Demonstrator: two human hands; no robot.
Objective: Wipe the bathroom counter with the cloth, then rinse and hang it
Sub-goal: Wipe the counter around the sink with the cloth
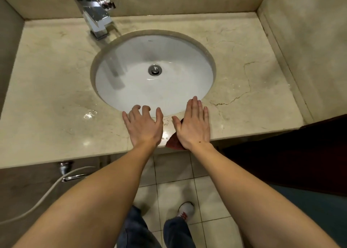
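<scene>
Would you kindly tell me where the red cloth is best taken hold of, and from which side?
Probably the corner of the red cloth showing left of the right hand, where it overhangs the counter's front edge. Come from the front, below the edge: the rest lies flat, pressed under the palm, so only there can fingers get underneath to pinch it.

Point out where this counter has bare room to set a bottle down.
Widest: right of the sink, out to the right wall, bare cracked counter. Also left of the sink, in front of the faucet, though a puddle sits near the front. Crowded: the front strip, where the left hand rests and the right hand presses the cloth.
</scene>
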